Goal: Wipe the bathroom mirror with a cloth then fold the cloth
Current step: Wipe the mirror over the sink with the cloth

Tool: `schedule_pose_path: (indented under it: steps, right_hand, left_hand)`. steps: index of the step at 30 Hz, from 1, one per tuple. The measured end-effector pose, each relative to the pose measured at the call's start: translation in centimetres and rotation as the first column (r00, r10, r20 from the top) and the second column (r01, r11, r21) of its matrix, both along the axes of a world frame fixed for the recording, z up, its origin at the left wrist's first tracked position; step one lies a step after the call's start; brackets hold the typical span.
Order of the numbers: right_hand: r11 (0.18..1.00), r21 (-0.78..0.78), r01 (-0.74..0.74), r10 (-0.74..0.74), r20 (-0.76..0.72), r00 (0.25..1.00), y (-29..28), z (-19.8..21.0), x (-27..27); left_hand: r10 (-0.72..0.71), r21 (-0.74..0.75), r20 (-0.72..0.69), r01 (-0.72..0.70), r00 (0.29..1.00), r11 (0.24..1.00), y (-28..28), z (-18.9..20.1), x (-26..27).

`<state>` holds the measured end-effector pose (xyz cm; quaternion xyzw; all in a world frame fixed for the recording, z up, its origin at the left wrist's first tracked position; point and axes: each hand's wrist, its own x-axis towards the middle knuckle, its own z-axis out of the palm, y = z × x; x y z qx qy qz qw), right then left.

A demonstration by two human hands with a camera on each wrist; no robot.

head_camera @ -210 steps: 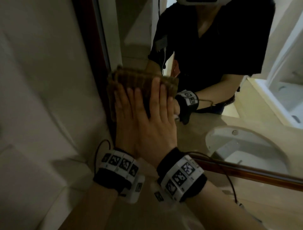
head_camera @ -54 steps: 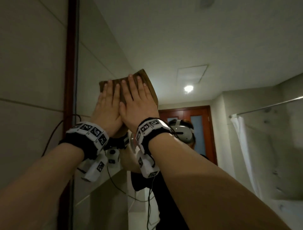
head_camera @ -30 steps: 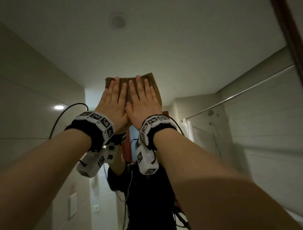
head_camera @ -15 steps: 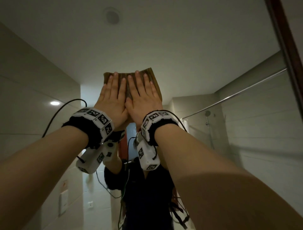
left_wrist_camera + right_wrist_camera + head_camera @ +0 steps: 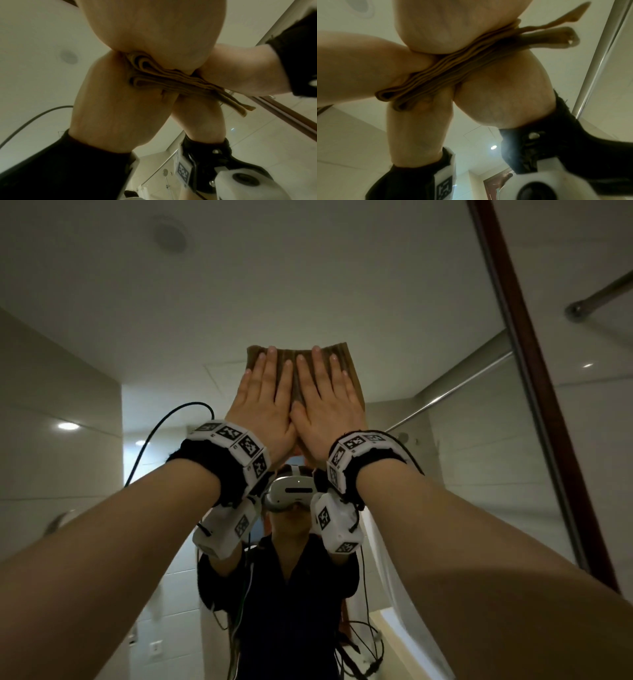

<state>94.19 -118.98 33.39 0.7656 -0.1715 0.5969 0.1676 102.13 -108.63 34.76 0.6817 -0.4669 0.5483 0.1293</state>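
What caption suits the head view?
Both flat hands, left hand and right hand, press a brown cloth against the mirror.

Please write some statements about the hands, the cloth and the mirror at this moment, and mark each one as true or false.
1. Both hands press the cloth flat against the mirror. True.
2. The left hand hangs free at the person's side. False: it lies on the cloth beside the right hand, fingers straight.
3. The cloth is a single spread-out layer. False: the wrist views show several folded layers.
4. The cloth is brown. True.
5. The wooden mirror frame shows to the left of the hands. False: it runs down the right side of the head view.
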Motion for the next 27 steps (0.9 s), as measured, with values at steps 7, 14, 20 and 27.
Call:
schedule_pose_path:
  steps: [7, 14, 20, 27]
  right_hand:
    - [0.999, -0.037, 0.013, -0.013, -0.003, 1.000, -7.4, 1.3, -5.6]
    - [0.999, 0.010, 0.033, -0.033, 0.003, 0.999, -14.7, 1.2, -11.8]
    - [0.995, 0.071, 0.066, -0.069, 0.043, 0.997, -22.1, -0.7, -18.0]
    - [0.998, 0.032, 0.058, -0.060, 0.073, 0.995, -23.3, -0.9, -18.5]
  left_hand:
    - [-0.016, -0.061, -0.004, 0.016, 1.000, 0.998, -7.4, 0.7, -5.6]
    - [-0.037, -0.050, 0.027, 0.039, 0.999, 0.998, -15.1, 1.1, -11.8]
    - [-0.060, -0.023, 0.099, 0.063, 0.993, 0.998, -23.4, -0.1, -17.4]
    - [-0.028, -0.021, 0.120, 0.031, 0.992, 0.999, -24.8, -0.4, -18.1]
